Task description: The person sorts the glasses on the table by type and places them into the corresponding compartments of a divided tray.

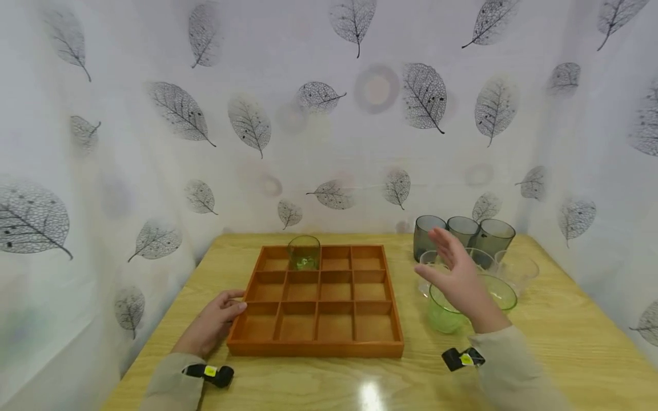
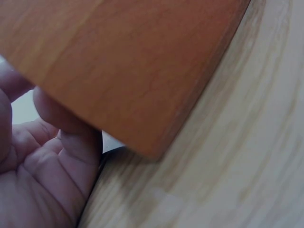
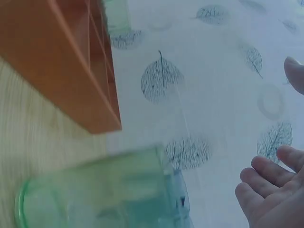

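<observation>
A wooden compartment tray (image 1: 313,349) lies on the table. My left hand (image 1: 213,322) touches its left wall; in the left wrist view the fingers (image 2: 71,118) are at the tray's edge, partly hidden behind it. One green glass (image 1: 304,257) stands upright in the tray's back row, second compartment from the left. To the tray's right, my right hand (image 1: 460,279) is raised above light green glasses (image 1: 444,317), thumb apart from the fingers, holding nothing. In the right wrist view a green glass (image 3: 95,190) shows below the empty hand (image 3: 275,190).
Behind the green glasses stand clear glasses (image 1: 521,271), partly hidden by my right hand. Three dark grey glasses (image 1: 496,237) are lined up at the back right. A leaf-patterned curtain (image 1: 329,142) hangs behind the wooden table (image 1: 288,382).
</observation>
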`<state>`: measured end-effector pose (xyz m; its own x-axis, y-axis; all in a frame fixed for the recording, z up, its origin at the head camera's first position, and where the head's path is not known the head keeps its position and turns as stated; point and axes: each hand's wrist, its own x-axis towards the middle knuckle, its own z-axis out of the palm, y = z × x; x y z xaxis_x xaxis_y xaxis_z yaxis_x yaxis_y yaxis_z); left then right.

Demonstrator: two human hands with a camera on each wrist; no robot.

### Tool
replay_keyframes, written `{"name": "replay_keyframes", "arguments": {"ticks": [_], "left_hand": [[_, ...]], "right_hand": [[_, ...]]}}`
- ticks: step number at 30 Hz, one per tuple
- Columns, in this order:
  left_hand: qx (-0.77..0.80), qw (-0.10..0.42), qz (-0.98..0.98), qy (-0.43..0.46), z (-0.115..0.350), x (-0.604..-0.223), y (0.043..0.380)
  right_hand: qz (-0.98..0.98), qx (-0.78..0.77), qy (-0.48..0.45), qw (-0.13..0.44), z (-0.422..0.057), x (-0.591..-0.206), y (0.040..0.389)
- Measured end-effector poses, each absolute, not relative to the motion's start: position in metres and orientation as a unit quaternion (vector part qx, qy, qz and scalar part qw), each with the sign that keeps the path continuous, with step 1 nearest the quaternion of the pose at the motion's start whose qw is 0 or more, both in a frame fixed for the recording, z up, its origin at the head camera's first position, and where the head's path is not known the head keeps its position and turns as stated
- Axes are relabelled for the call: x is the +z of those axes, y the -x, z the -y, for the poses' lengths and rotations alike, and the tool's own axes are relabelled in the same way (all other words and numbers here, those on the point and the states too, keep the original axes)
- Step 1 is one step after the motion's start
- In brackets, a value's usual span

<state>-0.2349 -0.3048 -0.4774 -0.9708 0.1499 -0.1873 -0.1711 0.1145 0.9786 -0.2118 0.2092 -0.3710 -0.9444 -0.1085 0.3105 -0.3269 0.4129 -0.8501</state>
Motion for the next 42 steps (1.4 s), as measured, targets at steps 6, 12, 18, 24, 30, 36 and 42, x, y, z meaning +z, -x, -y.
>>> {"name": "replay_keyframes", "arguments": {"ticks": [6,12,18,24,30,36,42], "left_hand": [[0.666,0.122,-0.736,0.009,0.302,-0.48,0.234],[0.653,0.118,-0.748,0.009,0.302,-0.478,0.234],[0.646,0.115,-0.754,0.013,0.302,-0.478,0.235],[0.653,0.12,-0.747,0.011,0.302,-0.48,0.236],[0.65,0.125,-0.75,0.014,0.302,-0.48,0.236],[0.651,0.125,-0.748,0.01,0.301,-0.478,0.237],[0.648,0.119,-0.752,0.016,0.303,-0.477,0.237]], "right_hand": [[0.859,0.482,-0.101,0.139,-0.253,-0.383,0.187],[0.872,0.461,-0.049,0.157,-0.295,-0.398,0.171],[0.872,0.465,-0.035,0.146,-0.318,-0.421,0.167],[0.87,0.476,-0.039,0.121,-0.329,-0.443,0.169],[0.866,0.489,-0.04,0.1,-0.334,-0.458,0.175],[0.862,0.5,-0.023,0.079,-0.338,-0.467,0.18],[0.834,0.546,-0.034,0.068,-0.336,-0.474,0.185]]}}
